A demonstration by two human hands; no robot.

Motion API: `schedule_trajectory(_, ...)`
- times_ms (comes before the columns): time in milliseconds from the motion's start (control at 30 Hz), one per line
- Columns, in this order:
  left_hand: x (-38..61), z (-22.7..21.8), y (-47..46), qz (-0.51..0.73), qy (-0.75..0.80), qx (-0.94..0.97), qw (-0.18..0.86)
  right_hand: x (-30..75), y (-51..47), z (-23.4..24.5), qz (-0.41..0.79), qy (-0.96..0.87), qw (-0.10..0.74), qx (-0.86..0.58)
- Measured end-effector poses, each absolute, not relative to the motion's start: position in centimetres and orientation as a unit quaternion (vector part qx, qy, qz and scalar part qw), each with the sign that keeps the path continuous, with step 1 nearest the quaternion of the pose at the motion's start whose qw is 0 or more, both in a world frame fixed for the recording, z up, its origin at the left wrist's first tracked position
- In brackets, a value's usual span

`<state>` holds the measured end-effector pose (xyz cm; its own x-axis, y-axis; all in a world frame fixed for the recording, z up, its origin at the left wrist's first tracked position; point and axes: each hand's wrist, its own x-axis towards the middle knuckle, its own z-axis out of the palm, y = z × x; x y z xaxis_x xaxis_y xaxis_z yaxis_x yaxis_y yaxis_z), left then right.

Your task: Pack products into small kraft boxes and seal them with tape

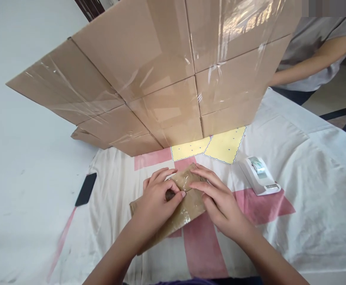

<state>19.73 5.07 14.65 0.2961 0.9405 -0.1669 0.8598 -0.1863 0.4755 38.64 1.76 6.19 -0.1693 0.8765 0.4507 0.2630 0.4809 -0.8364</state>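
A small brown paper parcel (187,211), glossy with clear tape, lies on the cloth-covered table in front of me. My left hand (158,198) rests on its left part, fingers curled, thumb and forefinger pinched on the wrapping near its top. My right hand (217,198) lies over its right side, fingers stretched out and pressing the paper flat.
A big wall of taped cardboard boxes (161,75) leans over the table just behind the parcel. A white tape dispenser (259,175) sits to the right, a black flat object (86,189) to the left. Another person's arm (312,63) shows at the upper right.
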Motion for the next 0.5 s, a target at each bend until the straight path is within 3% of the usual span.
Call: schedule_trajectory(500, 20.05, 13.93, 4.84, 0.081, 0.596, 0.777, 0.185, 38.59, 1.92, 6.07, 0.315, -0.685, 0.527, -0.391)
